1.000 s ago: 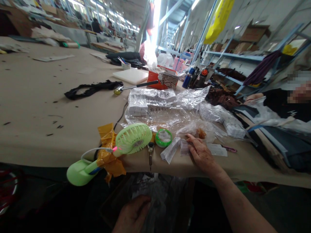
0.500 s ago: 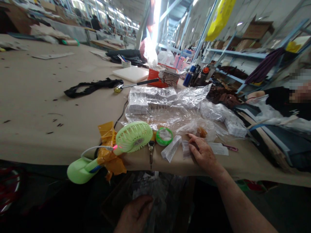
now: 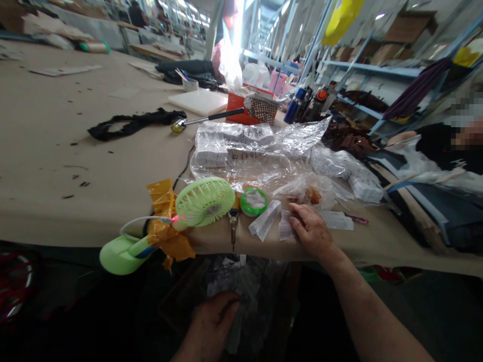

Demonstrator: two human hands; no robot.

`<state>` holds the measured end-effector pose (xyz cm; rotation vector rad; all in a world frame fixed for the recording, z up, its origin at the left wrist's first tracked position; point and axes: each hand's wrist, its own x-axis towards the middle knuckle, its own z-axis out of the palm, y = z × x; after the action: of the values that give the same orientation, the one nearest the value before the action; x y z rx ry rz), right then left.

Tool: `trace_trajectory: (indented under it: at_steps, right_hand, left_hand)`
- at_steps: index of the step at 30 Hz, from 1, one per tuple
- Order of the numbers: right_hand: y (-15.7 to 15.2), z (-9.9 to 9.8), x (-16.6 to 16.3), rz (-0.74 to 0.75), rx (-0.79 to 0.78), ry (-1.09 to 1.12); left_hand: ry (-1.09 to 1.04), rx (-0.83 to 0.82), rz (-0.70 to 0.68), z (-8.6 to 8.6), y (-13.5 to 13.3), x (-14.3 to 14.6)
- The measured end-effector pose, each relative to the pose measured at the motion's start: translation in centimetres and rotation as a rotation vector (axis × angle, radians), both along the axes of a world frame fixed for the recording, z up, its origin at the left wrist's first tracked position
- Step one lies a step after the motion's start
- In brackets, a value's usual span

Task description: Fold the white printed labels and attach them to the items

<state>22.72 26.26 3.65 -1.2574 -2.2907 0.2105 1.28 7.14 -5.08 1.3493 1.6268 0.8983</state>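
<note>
My right hand [image 3: 312, 232] rests on the table near its front edge, fingers stretched out. Its fingertips touch or lie beside a small printed paper slip [image 3: 286, 225]; a second white printed slip [image 3: 337, 220] lies past its other side. Left of the first slip is a folded clear plastic strip [image 3: 265, 221]. Below the table edge, my left hand [image 3: 211, 322] is closed, thumb and forefinger close together, over a dark box of clear plastic bags [image 3: 241, 289]. Anything between those fingers is too dim to make out.
A green fan [image 3: 206, 202] is taped at the table edge. Beside it lie a screwdriver-like tool [image 3: 233, 229] and a green round tub [image 3: 254, 202]. Behind are plastic-wrapped white stacks [image 3: 211, 149], a black-handled tool [image 3: 207, 119] and black cloth [image 3: 132, 123]. Another person sits at the right.
The whole view has tilted slightly, so the table sits a little higher in the picture. Both hands stay in nearly the same places.
</note>
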Motion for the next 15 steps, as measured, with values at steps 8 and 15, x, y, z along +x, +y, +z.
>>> trace_trajectory:
  at_steps: [8,15]
  right_hand:
    - [-0.6,-0.4,-1.5,-0.103,0.057,-0.070]
    - [-1.1,-0.5,-2.3,-0.159,0.106,-0.088]
  left_hand:
    - [-0.014,-0.013,-0.011,-1.1,-0.3,0.1]
    - [-0.010,0.018,-0.024,-1.9,-0.7,-0.3]
